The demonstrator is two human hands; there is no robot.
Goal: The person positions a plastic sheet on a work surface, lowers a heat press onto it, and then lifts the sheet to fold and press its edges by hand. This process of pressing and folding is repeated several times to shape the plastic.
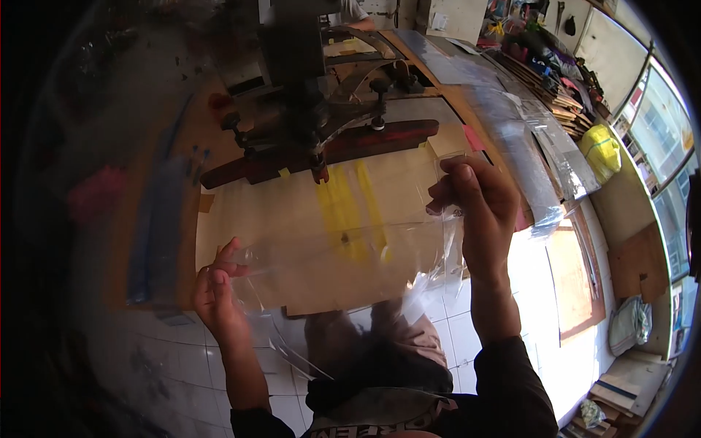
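Observation:
A clear plastic sheet (328,252) stretches between my two hands above a tan board (255,212). My left hand (219,296) pinches the sheet's left edge near the board's front left. At the right, my right hand (482,201) is closed on the sheet's other side, thumb against the fingers. Yellow strips (343,208) run across the board and show through the plastic. Beyond both hands, a long dark red bar (387,139) hangs from a black machine head (303,109) with knobs. Loose plastic droops below the right hand, and its exact edges are hard to make out.
Stacked clear plastic sheets (504,131) lie on the table's right side. More bluish plastic (157,226) lies at the left. A yellow bag (602,150) sits by the windows at right. Behind the machine, part of another person (354,13) shows. White floor tiles (175,365) lie below.

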